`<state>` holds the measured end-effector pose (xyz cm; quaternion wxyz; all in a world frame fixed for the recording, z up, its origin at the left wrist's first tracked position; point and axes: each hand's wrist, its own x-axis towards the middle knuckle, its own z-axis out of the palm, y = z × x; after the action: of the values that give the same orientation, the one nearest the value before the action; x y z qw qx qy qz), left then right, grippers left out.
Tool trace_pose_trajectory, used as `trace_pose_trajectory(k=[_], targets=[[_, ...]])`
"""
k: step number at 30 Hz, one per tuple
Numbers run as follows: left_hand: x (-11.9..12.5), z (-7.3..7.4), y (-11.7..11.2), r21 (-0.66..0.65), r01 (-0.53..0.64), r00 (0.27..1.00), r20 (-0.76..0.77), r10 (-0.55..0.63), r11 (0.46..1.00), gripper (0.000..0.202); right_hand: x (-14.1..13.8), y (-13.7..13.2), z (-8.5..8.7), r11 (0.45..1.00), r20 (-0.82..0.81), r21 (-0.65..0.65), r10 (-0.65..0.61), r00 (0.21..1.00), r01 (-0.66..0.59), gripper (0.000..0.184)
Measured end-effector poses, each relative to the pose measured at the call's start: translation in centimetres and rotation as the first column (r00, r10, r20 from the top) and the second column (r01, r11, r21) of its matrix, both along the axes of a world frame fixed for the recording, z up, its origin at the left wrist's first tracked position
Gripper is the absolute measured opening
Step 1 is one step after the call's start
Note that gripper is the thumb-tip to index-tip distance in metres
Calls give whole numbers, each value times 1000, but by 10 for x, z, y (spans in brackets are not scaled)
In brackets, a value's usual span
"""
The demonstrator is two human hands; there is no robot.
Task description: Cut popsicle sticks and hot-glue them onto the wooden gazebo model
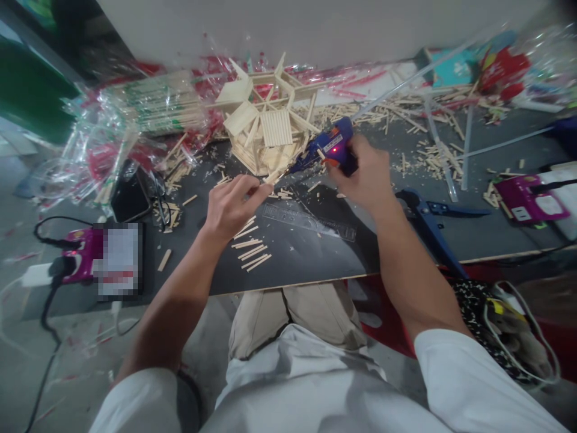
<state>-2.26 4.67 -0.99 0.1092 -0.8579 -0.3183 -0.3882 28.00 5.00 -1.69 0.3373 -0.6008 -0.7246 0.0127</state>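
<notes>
My left hand (232, 204) pinches a short wooden stick (272, 177) above the dark board (306, 252). My right hand (363, 177) grips a blue hot glue gun (327, 147) with a red light on; its nozzle points left and meets the stick's tip. Just behind them stands a model made of wooden sticks (265, 123), with flat slatted panels. A few cut sticks (251, 246) lie on the board under my left hand. A clear ruler (311, 221) lies flat between my hands.
Blue cutters (428, 219) lie right of my right hand. A phone (130, 193) and magenta power strips (83, 255) (529, 201) sit on either side. Loose stick offcuts (433, 156), clear glue rods (466, 144) and crumpled plastic wrap (112, 129) litter the back.
</notes>
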Motion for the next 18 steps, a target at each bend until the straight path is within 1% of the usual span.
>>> trace_pose_trajectory(k=[6, 11, 14, 18], targets=[[-3, -2, 1, 20, 16, 999, -39, -15, 1000, 23, 0, -2, 2, 998, 1, 53, -16, 1000, 16, 27], [-1, -1, 0, 112, 10, 997, -72, -2, 994, 20, 5, -1, 2, 998, 11, 53, -37, 999, 37, 29], [0, 0, 0, 139, 21, 996, -93, -8, 990, 21, 7, 1, 2, 995, 46, 89, -50, 998, 46, 28], [0, 1, 0, 154, 39, 998, -64, -29, 987, 19, 7, 1, 4, 992, 54, 121, -37, 998, 30, 27]])
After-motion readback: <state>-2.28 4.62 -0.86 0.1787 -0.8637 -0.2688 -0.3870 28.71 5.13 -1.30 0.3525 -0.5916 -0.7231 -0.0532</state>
